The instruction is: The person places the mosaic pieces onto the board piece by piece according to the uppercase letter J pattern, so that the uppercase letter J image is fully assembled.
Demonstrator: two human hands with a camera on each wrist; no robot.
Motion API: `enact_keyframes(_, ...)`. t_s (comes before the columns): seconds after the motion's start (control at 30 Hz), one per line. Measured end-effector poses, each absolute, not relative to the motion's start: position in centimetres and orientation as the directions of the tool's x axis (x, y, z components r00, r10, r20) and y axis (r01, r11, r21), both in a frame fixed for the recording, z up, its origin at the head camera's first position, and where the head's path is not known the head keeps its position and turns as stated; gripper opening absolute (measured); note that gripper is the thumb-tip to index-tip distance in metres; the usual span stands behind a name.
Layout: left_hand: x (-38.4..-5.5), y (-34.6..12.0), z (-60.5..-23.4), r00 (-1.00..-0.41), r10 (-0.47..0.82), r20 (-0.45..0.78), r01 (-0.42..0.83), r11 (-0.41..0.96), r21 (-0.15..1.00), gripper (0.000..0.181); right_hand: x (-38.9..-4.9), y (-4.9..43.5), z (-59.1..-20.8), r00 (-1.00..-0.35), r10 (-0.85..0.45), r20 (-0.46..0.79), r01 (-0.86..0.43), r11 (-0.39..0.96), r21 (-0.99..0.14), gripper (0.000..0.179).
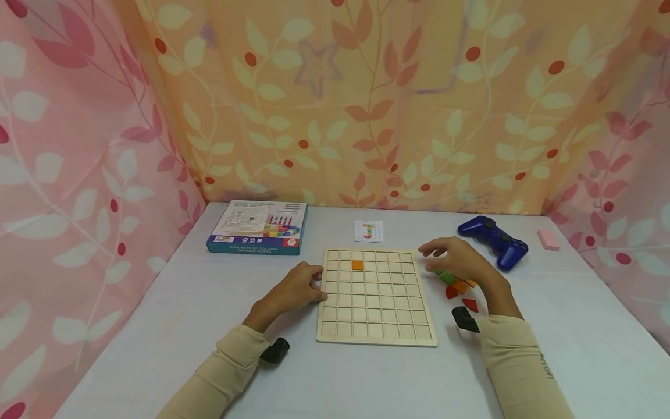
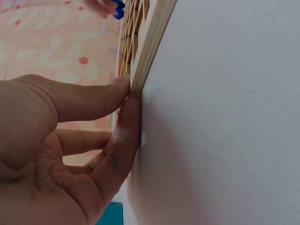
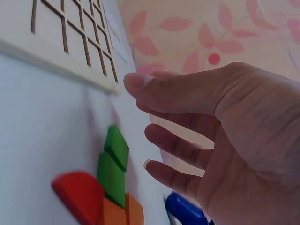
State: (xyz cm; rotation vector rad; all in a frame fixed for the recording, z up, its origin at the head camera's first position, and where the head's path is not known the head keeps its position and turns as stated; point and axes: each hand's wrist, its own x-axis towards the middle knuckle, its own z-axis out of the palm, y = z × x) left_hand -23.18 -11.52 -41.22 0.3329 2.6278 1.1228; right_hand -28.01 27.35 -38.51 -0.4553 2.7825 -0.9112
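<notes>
On the far left of the table (image 1: 366, 384) lay one flat box (image 1: 262, 230), teal along its front side, its printed top facing up. Nearer the person came the left hand (image 1: 293, 288), in a beige sleeve (image 1: 220, 366); its grip was closed on the left edge of the one wooden board (image 1: 375, 302), thumb on one face and forefinger at the other. This board lay in the middle of the table, its grid counting seven columns by seven rows. One orange square (image 1: 357, 265) sat in it — third column from the left, second row from the far side. Just beyond the far edge lay one small card (image 1: 369, 231), printed with a grid and a coloured figure.

Near the board's far right corner hovered the right hand (image 1: 463, 259), its grip released, the fingers loosely bent. Below and beside it, just right of the board, lay loose pieces: two green pieces (image 3: 111, 178) end to end, two orange pieces (image 3: 113, 214) and two red pieces (image 1: 470, 305) — partly covered by the hand from above, so the full count could not be told. Farther right rested one blue game controller (image 1: 492, 241), then one pink block (image 1: 548, 239).
</notes>
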Motion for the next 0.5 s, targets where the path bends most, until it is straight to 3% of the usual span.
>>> enact_keyframes(0.5,-23.1,-11.6,-41.3,-0.940,0.310,-0.144,0.107,0.669,0.736,0.067,-27.2,32.3,-39.1,-0.963,-0.215,-0.164,-0.082,0.811,-0.579,0.046)
